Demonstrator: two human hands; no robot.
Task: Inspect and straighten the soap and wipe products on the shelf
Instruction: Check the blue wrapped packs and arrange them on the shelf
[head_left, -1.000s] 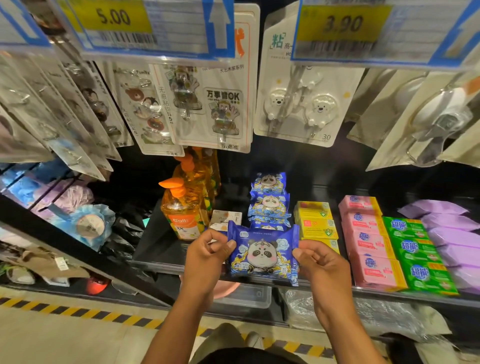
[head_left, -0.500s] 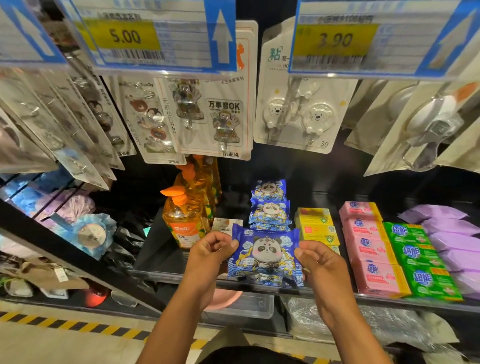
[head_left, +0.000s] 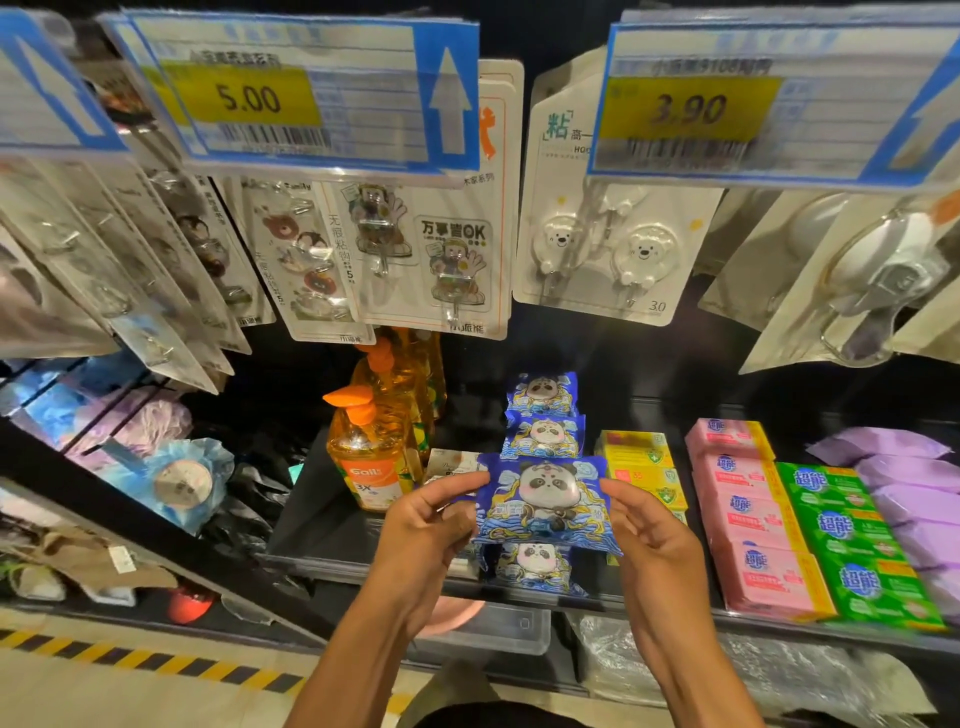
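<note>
A held wipe pack (head_left: 545, 501) sits between the left hand (head_left: 426, 525) and right hand (head_left: 649, 540), above a lower pack (head_left: 537, 567) at the near edge of the shelf (head_left: 322, 525). Rear packs (head_left: 544, 436) lie farther back, with pump bottles (head_left: 366, 457) to the left and soap boxes (head_left: 639, 457) to the right.

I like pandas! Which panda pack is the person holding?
The panda pack held above the shelf: the left hand pinches its left edge, the right hand its right edge. The other three packs lie on the shelf.

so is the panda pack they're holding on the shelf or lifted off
Lifted off: left hand and right hand pinch the panda pack by its ends, another pack showing beneath it.
</note>
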